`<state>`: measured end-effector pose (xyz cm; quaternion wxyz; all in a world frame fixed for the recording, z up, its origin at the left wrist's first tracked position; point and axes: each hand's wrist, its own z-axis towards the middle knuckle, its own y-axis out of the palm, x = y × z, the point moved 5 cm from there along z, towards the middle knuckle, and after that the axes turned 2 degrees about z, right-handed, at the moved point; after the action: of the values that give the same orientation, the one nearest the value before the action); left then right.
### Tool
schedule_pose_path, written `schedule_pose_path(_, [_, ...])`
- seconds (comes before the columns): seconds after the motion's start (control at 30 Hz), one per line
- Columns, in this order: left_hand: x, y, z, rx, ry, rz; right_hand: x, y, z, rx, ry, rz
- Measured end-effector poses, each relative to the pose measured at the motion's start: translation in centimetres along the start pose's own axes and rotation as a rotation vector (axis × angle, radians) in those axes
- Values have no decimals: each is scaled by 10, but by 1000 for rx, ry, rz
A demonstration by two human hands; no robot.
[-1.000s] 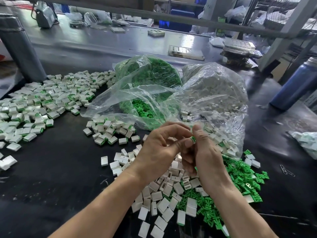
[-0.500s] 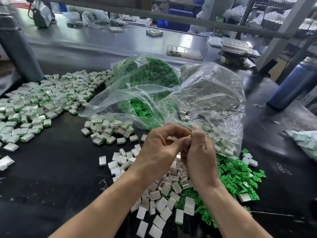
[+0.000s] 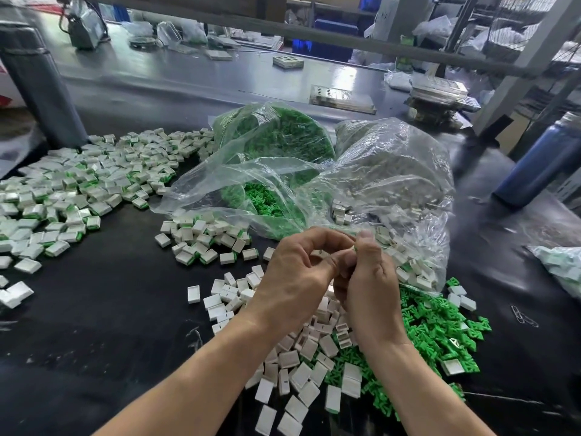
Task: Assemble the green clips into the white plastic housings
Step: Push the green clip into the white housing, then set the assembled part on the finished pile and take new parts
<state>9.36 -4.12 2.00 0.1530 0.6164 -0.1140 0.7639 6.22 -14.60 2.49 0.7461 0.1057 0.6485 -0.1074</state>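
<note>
My left hand (image 3: pixel 295 272) and my right hand (image 3: pixel 371 278) meet above the black table, fingertips pressed together. Between them they pinch a small white housing with a green clip (image 3: pixel 354 247); only a sliver of it shows. Under my wrists lies a pile of loose white housings (image 3: pixel 298 366). A heap of loose green clips (image 3: pixel 437 328) spreads to the right of it. A small group of assembled white-and-green pieces (image 3: pixel 201 237) sits just beyond my left hand.
Two clear plastic bags lie behind my hands, one of green clips (image 3: pixel 276 143), one of white housings (image 3: pixel 396 171). A large spread of assembled pieces (image 3: pixel 78 190) covers the left of the table (image 3: pixel 94 309). A blue bottle (image 3: pixel 540 165) stands at right, a grey post (image 3: pixel 34 83) at left.
My hands have stayed together at the same spot, and the fingers have closed tighter over the piece. Less of the green clip shows between the fingertips now.
</note>
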Motion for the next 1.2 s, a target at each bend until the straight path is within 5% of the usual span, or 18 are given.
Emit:
schedule_pose_path(0.5, [1, -21, 3, 77, 13, 121, -4, -23, 4, -38, -202, -219])
schedule_pose_path(0.83, [1, -36, 4, 85, -28, 381, 7, -29, 11, -2, -114, -252])
schedule_pose_path(1.03, [8, -95, 3, 358, -129, 822, 10, -55, 20, 35, -65, -351])
schedule_pose_path(1.2, [9, -124, 3, 522, -222, 956, 12, -60, 21, 30, -38, -442])
